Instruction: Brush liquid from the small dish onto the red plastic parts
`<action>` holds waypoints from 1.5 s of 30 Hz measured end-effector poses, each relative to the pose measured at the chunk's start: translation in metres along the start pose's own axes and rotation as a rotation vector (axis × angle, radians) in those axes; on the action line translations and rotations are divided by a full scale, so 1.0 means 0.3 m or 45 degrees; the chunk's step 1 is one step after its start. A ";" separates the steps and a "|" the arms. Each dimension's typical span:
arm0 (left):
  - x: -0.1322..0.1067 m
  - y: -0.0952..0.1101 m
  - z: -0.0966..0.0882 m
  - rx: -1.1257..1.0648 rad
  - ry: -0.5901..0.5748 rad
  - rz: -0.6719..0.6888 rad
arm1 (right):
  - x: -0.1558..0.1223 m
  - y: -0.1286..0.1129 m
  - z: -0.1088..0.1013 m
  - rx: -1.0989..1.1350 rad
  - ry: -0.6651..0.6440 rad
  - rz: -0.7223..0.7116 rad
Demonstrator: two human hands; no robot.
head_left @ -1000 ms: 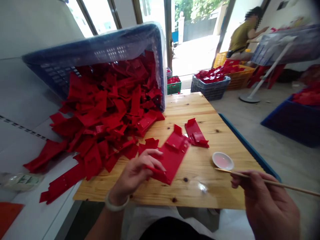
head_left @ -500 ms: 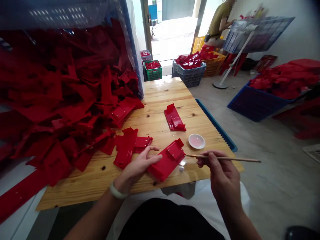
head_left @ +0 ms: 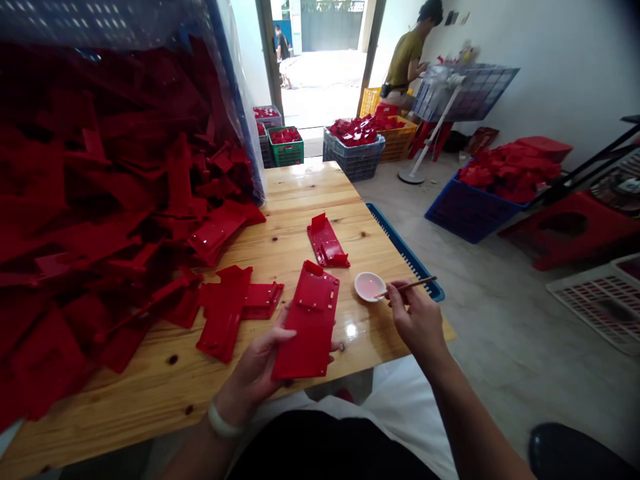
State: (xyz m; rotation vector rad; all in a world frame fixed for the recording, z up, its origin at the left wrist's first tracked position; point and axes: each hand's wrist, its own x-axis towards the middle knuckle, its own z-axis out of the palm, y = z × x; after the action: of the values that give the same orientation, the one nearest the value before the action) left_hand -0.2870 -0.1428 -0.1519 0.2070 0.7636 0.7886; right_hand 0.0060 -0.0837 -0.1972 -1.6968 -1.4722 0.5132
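My left hand point(head_left: 263, 357) grips a flat red plastic part point(head_left: 311, 327) by its edges, thumb on top, raised at the table's near side. Between the fingers of my right hand point(head_left: 413, 313) is a thin brush point(head_left: 417, 283), its tip at the rim of a small white dish point(head_left: 370, 287) of pinkish liquid. Another red part point(head_left: 327, 241) lies behind the held one, upturned tabs at its ends. To the left, one red part point(head_left: 223, 313) rests crosswise over another point(head_left: 263, 300).
A large heap of red parts point(head_left: 125, 200) spills from a tipped blue crate on the left of the wooden table point(head_left: 295, 193). Crates of red parts point(head_left: 355, 157) stand on the floor beyond. A person point(head_left: 405, 60) works at a raised crate. A blue tray edge point(head_left: 405, 250) borders the table's right.
My left hand has lifted the red part and turned it more upright. The brush in my right hand has moved from the part to the dish. The view has shifted right.
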 end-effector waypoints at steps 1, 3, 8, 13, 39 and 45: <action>0.000 0.006 0.005 -0.009 0.027 -0.002 | 0.001 0.001 -0.001 -0.008 -0.001 0.004; -0.003 0.020 0.017 0.006 0.113 0.014 | 0.005 0.004 -0.004 0.000 -0.015 0.021; -0.050 0.030 0.067 0.146 0.335 0.200 | 0.030 0.024 -0.003 0.075 -0.067 0.075; -0.107 0.013 0.117 0.214 0.396 0.303 | 0.059 0.036 -0.005 0.070 -0.078 0.112; -0.087 -0.011 0.100 0.276 0.681 0.262 | 0.061 -0.022 -0.038 0.260 -0.141 0.099; -0.089 -0.025 0.099 0.203 0.584 0.247 | 0.061 -0.029 -0.038 0.321 -0.052 0.141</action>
State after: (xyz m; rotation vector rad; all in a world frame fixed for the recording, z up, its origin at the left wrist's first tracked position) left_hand -0.2746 -0.1639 -0.1194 0.2497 1.2558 0.9749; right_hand 0.0136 -0.0700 -0.1800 -1.5804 -1.2863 0.7640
